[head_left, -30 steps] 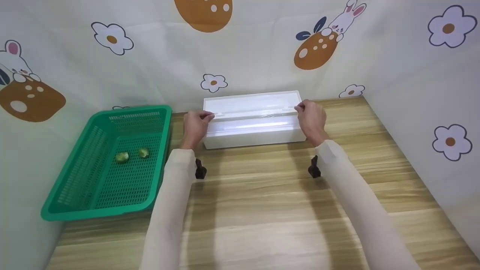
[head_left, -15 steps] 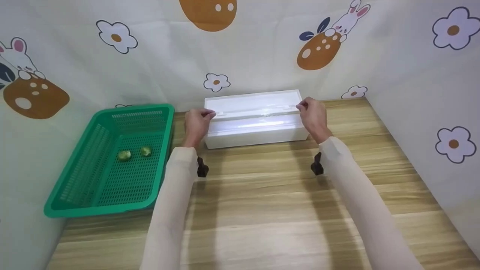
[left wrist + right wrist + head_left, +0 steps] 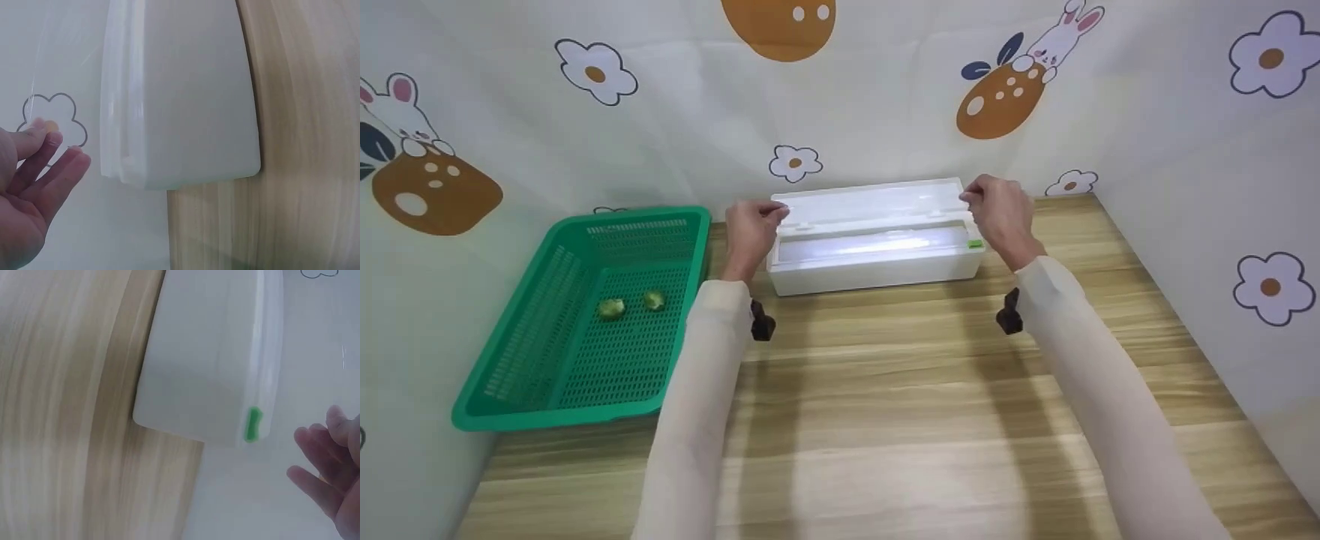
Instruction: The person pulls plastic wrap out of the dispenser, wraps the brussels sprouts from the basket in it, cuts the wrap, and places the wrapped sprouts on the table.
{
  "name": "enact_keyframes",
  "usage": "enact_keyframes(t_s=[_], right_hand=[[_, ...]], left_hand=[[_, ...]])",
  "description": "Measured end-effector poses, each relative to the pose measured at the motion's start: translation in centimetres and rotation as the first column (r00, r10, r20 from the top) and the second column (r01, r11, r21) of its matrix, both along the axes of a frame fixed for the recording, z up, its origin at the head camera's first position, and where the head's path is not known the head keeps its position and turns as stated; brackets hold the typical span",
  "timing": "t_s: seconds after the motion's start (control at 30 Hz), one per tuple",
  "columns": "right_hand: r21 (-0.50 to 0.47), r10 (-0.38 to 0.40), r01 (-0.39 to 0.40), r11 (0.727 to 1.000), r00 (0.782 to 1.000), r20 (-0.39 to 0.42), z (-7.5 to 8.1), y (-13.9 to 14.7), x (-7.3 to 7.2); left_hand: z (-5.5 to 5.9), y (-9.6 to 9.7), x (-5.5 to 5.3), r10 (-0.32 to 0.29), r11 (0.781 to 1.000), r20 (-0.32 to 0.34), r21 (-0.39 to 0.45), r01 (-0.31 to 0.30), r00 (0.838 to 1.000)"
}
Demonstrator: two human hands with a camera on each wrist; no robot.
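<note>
A long white cling film dispenser box stands near the back wall with its lid tilted up. Inside the box, a shiny roll shows. A green slider sits at the right end of its front edge. My left hand pinches one corner of clear cling film between thumb and fingertips, above the box's left end. At the right end, my right hand pinches the other side. The film between them is transparent, visible mostly by glints, so its full outline is hard to see.
A green perforated plastic basket stands to the left with two small green, round vegetable-like pieces in it. Beneath everything is a wood-grain table. Patterned cloth rises close behind the box and at both sides.
Both hands have risen away from the box's front, the right one also shifting slightly right. The roll and the green slider now show more plainly.
</note>
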State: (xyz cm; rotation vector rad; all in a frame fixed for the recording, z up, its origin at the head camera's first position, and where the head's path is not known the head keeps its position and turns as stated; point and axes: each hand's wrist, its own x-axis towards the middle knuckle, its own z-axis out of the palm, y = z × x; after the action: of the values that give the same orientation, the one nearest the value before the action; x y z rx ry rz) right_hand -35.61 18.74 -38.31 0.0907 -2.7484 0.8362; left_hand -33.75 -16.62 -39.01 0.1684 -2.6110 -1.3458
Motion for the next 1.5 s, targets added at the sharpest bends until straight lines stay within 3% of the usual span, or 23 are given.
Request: enact_keyframes(t_s=[0.13, 0.47, 0.77, 1.07, 1.3, 1.5], right_hand=[[0.033, 0.019, -0.018, 0.999, 0.999, -0.046, 0.7, 0.2, 0.0], [0.069, 0.022, -0.015, 0.998, 0.994, -0.110, 2.3, 0.4, 0.1], [0.116, 0.039, -0.020, 0.993, 0.986, -0.160, 3.9, 0.4, 0.3], [0.137, 0.048, -0.020, 0.990, 0.978, -0.204, 5.9, 0.4, 0.8], [0.130, 0.042, -0.016, 0.991, 0.979, -0.202, 7.7, 0.1, 1.0], [0.105, 0.041, -0.010, 0.994, 0.956, -0.290, 8.6, 0.0, 1.2]], left_hand=[[0.7, -0.1, 0.0, -0.002, 1.000, -0.010, 0.007, 0.003, 1.000], [2.7, -0.1, -0.1, 0.002, 0.998, 0.066, 0.057, -0.006, 0.998], [4.3, -0.2, 0.1, 0.023, 0.998, 0.059, 0.049, -0.026, 0.998], [5.8, -0.4, 0.1, 0.010, 0.999, -0.018, 0.037, -0.010, 1.000], [7.5, -0.5, 0.5, 0.007, 0.999, -0.043, 0.046, -0.005, 0.999], [8.6, -0.3, 0.7, 0.017, 0.999, -0.098, 0.047, -0.012, 0.995]])
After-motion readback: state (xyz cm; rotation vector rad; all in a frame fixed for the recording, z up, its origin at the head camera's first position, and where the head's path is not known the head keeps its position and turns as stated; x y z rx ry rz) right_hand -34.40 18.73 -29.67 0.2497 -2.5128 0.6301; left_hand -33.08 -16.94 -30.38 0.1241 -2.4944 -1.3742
